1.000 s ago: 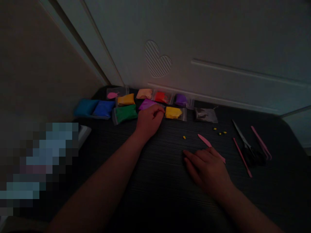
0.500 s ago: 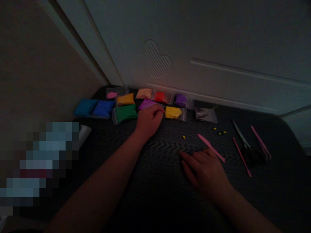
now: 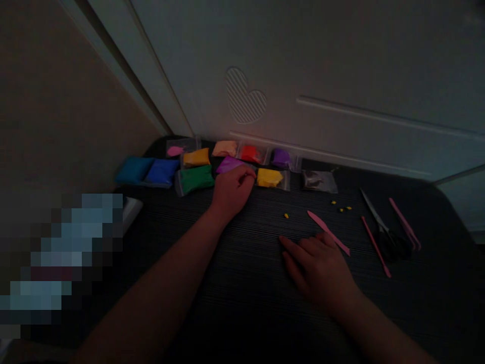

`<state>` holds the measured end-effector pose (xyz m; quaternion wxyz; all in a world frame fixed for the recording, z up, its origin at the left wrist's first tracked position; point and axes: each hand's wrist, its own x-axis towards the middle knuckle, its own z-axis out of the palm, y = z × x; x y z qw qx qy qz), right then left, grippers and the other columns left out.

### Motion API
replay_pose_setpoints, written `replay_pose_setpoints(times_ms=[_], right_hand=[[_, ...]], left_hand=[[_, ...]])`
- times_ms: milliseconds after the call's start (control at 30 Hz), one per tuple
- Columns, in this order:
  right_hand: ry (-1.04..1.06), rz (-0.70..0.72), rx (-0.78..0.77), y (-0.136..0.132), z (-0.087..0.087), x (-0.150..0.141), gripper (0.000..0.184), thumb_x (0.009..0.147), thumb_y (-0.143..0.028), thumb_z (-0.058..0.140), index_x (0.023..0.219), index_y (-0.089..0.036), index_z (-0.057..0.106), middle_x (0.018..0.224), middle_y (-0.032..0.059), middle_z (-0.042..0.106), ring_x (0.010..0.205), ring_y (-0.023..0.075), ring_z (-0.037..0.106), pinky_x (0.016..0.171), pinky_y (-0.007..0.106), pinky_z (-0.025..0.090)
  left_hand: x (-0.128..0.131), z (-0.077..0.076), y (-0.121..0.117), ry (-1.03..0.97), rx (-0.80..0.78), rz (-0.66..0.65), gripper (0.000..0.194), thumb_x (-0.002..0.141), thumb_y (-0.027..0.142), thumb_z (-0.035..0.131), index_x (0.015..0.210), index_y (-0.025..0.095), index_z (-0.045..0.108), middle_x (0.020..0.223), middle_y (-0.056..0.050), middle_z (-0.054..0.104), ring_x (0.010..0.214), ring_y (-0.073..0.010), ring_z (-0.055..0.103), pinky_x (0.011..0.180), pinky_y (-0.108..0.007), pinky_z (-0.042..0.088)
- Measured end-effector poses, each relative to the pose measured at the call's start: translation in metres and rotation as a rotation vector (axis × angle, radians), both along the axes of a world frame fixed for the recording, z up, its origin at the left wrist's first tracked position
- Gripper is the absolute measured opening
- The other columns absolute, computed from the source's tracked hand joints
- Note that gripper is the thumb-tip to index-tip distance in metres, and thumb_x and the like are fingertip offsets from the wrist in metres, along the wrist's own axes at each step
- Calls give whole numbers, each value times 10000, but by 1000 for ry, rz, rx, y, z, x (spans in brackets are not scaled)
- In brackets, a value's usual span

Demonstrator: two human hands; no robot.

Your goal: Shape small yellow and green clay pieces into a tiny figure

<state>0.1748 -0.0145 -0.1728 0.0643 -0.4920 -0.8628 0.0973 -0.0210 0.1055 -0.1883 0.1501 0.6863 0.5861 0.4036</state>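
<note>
My left hand (image 3: 232, 191) lies curled at the back of the dark table (image 3: 235, 283), its fingertips pinching the edge of a magenta clay bag (image 3: 228, 164). Right of it sits a yellow clay bag (image 3: 270, 177), left of it a green clay bag (image 3: 196, 178). My right hand (image 3: 317, 267) rests flat on the table with fingers stretched out, holding nothing. A pink plastic knife (image 3: 328, 232) lies just beyond its knuckles. A small yellow clay bit (image 3: 286, 216) lies between the two hands.
More clay bags line the back edge: teal (image 3: 133, 169), blue (image 3: 162, 171), orange (image 3: 196, 157), red (image 3: 250, 153), purple (image 3: 281, 157), black (image 3: 319, 180). Scissors (image 3: 382, 228) and two pink sticks (image 3: 375, 246) lie at the right. A white door panel (image 3: 322, 76) rises behind.
My right hand has slid slightly left and nearer, uncovering more of the pink knife. My left hand has stayed on the magenta bag.
</note>
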Motion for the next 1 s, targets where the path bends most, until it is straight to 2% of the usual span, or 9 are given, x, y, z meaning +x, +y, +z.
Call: replay_pose_setpoints(times_ms=[100,267,467,600,800,1000], right_hand=[[0,-30,8,1,-1,1,310,843,-284,389,1123,-222,507,721,15,581,672,155,471,732,351,263],[8,38,19,-1,-1,-2,299,839,-296,396,1109,-249,517,710,7,581,669,158,466,714,349,259],[8,-27,22,0,0,-1,306,841,-289,390,1114,-224,511,710,6,580,665,154,467,733,353,260],[8,22,2,-1,0,-1,300,842,-304,386,1114,-256,505,713,-1,577,671,158,467,713,347,260],[-12,-49,5,0,0,2,309,845,-301,378,1115,-223,506,741,12,585,683,159,473,739,351,263],[1,27,-6,-2,1,-1,304,846,-313,374,1119,-257,497,732,0,580,677,158,471,716,347,262]], left_hand=[[0,0,0,-4,5,-6,179,726,184,448,713,171,626,621,36,601,519,-92,497,535,-214,370],[-1,0,0,7,10,-6,172,714,173,456,715,169,628,606,37,591,520,-92,499,515,-212,355],[0,0,0,-11,0,5,170,704,167,461,711,171,631,561,46,565,471,-83,471,476,-208,334],[0,0,0,-4,26,0,164,705,158,466,704,169,629,597,44,585,497,-80,485,499,-203,345],[0,1,0,21,36,-1,164,709,149,468,705,163,631,602,42,595,496,-76,480,509,-199,350],[1,1,0,19,25,4,165,709,158,467,706,167,632,606,43,598,501,-81,484,518,-205,361]])
